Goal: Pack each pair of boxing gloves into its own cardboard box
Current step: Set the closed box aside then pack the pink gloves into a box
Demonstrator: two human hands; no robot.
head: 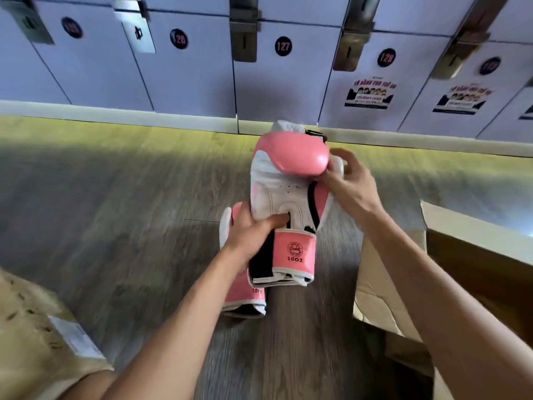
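A row of pale lockers (187, 73) runs along the far wall, their round number plates reading 126, 127 and 128, with printed stickers (370, 94) on the two doors furthest right, and below them a grey wood-grain floor (121, 215) catches a band of yellowish light at the foot of the wall. Over the middle of that floor a person holds a pair of pink-and-white boxing gloves stacked one upon the other. The upper glove (288, 194) lies palm side up, its pink thumb at the far end and its pink cuff, marked 10OZ, toward the person. The lower glove (245, 295) sits beneath and a little to the left, its cuff sticking out nearer the person. The left hand (253, 235) is closed around both gloves at the wrist section, thumb pressed onto the white palm of the upper one. The right hand (346, 180) grips the right edge of the upper glove beside the pink thumb, fingers curled loosely over it. An open cardboard box (473, 267) sits at the right edge of the floor, its flaps up, just beside the right forearm. Another cardboard box (43, 336) with a white label lies at the lower left corner.
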